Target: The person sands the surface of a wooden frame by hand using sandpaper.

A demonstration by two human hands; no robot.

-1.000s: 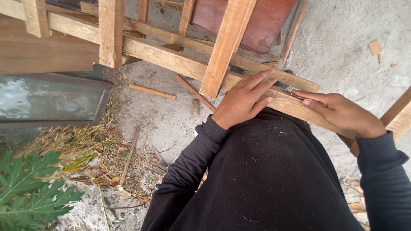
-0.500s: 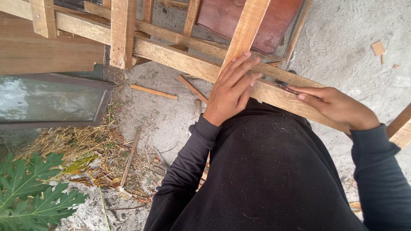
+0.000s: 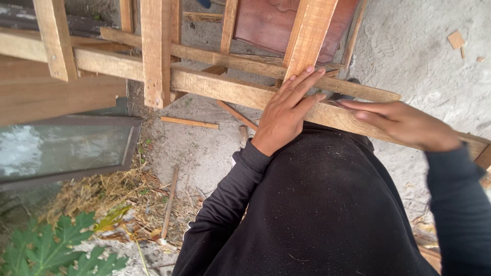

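My left hand lies flat and open on a long wooden beam. Its fingertips reach the foot of a slanted plank. To its right, my right hand rests on the same beam, blurred, with the index finger stretched toward the left hand. A small dark thing shows at that fingertip; whether the hand holds it is unclear. Black sleeves and a black top fill the lower right of the view.
The beam belongs to a rough timber frame with an upright post and a reddish panel behind it. A glass-paned frame lies at the left. Dry grass, a green leaf, a wood scrap and a stick lie on sandy ground.
My left hand has shifted left along the beam, so its fingers now sit at the slanted plank's foot. My right hand stays on the beam and is now blurred.
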